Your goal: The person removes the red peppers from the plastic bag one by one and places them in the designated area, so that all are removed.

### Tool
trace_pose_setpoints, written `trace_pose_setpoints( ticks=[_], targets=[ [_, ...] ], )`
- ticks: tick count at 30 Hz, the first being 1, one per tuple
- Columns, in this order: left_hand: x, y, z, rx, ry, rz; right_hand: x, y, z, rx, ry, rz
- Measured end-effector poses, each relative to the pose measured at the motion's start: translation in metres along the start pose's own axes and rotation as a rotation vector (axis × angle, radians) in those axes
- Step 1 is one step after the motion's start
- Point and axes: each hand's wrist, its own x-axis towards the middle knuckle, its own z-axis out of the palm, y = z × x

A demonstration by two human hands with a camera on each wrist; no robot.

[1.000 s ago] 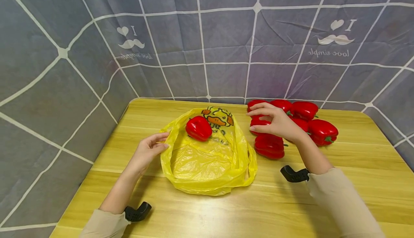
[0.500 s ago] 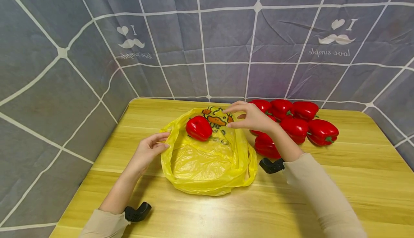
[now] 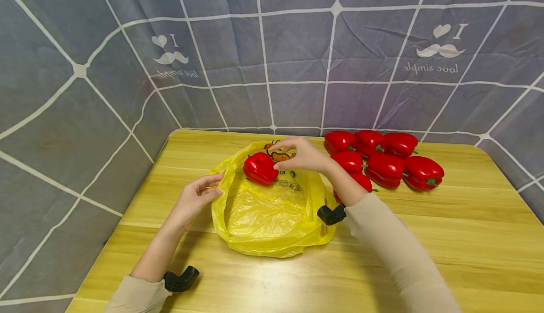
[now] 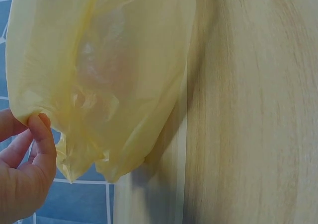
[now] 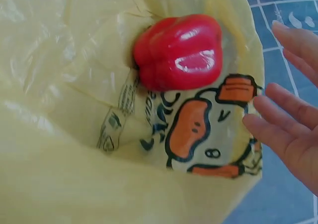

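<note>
A yellow plastic bag with a printed duck face lies spread open on the table. Inside it, toward the back, sits one red bell pepper, seen close up in the right wrist view as a glossy bell pepper. My left hand pinches the bag's left rim between thumb and fingers; the left wrist view shows the hand at the bag's edge. Over the bag's back right part hovers my right hand, fingers spread and nothing held, its thumb close beside the pepper.
Several red bell peppers lie grouped at the back right of the wooden table, one partly hidden behind the right forearm. A grey curtain with white grid lines stands behind the table. Each wrist wears a black camera mount.
My right hand has moved left, from over the pepper group to above the bag beside the pepper inside. My left hand has stayed at the bag's rim.
</note>
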Motion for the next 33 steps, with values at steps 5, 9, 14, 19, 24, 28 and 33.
trace_pose_setpoints(
  ticks=[5, 9, 14, 19, 24, 28, 33],
  targets=[
    [0.001, 0.000, 0.000, 0.001, 0.001, -0.001, 0.009, -0.001, 0.008, 0.010, -0.036, 0.023],
    [0.002, 0.000, 0.001, -0.001, 0.001, 0.003, 0.015, 0.001, 0.016, -0.007, -0.032, 0.036],
    [0.002, 0.000, 0.002, -0.002, 0.001, 0.004, 0.022, 0.004, 0.028, -0.084, -0.030, 0.039],
    [0.002, 0.000, 0.003, -0.006, 0.000, -0.004, 0.027, 0.008, 0.037, -0.157, -0.027, 0.038],
    [0.002, 0.000, 0.003, -0.009, -0.003, -0.007, 0.029, 0.010, 0.043, -0.189, 0.002, 0.036],
    [0.003, -0.001, 0.003, -0.013, -0.004, -0.009, 0.029, 0.012, 0.048, -0.209, 0.011, 0.044],
    [0.004, -0.002, 0.003, -0.020, 0.000, -0.006, 0.026, 0.013, 0.054, -0.230, 0.017, 0.071]
  ],
)
